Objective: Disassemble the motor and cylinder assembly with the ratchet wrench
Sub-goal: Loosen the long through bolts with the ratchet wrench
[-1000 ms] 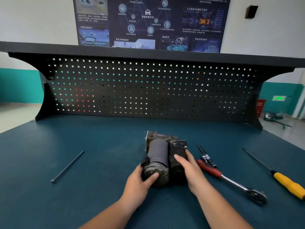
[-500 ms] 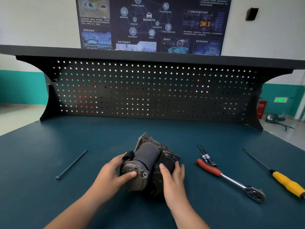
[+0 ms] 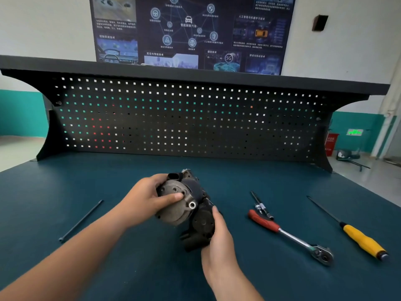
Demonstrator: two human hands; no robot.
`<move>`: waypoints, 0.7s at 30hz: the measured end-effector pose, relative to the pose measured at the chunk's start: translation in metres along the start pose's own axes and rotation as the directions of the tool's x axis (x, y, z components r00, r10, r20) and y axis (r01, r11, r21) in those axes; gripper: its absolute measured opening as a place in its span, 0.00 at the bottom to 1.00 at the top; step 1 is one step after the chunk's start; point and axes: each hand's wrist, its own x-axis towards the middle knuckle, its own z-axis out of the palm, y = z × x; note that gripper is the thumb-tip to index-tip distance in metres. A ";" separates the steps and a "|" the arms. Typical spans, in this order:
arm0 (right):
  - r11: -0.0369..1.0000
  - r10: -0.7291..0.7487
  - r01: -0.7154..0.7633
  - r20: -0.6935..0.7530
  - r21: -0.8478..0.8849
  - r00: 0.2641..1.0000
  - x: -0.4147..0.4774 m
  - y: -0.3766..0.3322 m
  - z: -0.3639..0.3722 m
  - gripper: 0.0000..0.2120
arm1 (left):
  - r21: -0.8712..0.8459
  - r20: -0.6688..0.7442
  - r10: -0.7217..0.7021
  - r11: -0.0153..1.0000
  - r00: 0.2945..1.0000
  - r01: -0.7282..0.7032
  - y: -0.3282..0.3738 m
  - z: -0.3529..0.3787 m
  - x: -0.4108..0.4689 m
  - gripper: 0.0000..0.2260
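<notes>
The motor and cylinder assembly [image 3: 191, 209] is tipped up over the middle of the blue bench, its round grey end cap facing me. My left hand [image 3: 145, 200] grips the motor's end cap, thumb across its face. My right hand [image 3: 217, 240] holds the black cylinder part from the right and below. The ratchet wrench [image 3: 290, 235], red-handled with a chrome head, lies on the bench to the right, untouched.
A long thin black bolt [image 3: 81, 220] lies on the bench at the left. Two small bits or extension rods [image 3: 261, 206] sit beside the wrench handle. A yellow-handled screwdriver [image 3: 351, 231] lies far right. A black pegboard [image 3: 184, 120] closes off the back of the bench.
Both hands have lifted and turned the assembly from lying flat to tilted up, so its end cap now faces me. It also shifted a little left. The tools stayed where they were.
</notes>
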 end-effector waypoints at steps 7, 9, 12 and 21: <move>0.989 -0.008 -0.004 0.084 0.151 0.996 -0.009 -0.026 0.003 0.25 | 0.027 0.020 -0.066 0.997 0.998 0.065 0.023 0.001 0.023 0.13; 0.984 0.001 -0.015 0.079 0.177 0.997 -0.010 -0.023 0.005 0.27 | 0.007 0.027 -0.086 0.996 0.996 0.086 0.029 0.003 0.029 0.11; 0.984 0.004 -0.006 0.009 0.178 1.000 -0.012 -0.018 0.005 0.28 | -0.055 0.103 -0.110 0.992 0.989 0.116 0.037 0.008 0.044 0.09; 0.999 -0.003 0.003 0.003 -0.035 1.000 -0.021 -0.024 0.005 0.25 | -0.205 0.331 -0.193 0.941 0.924 0.270 0.037 0.004 0.066 0.21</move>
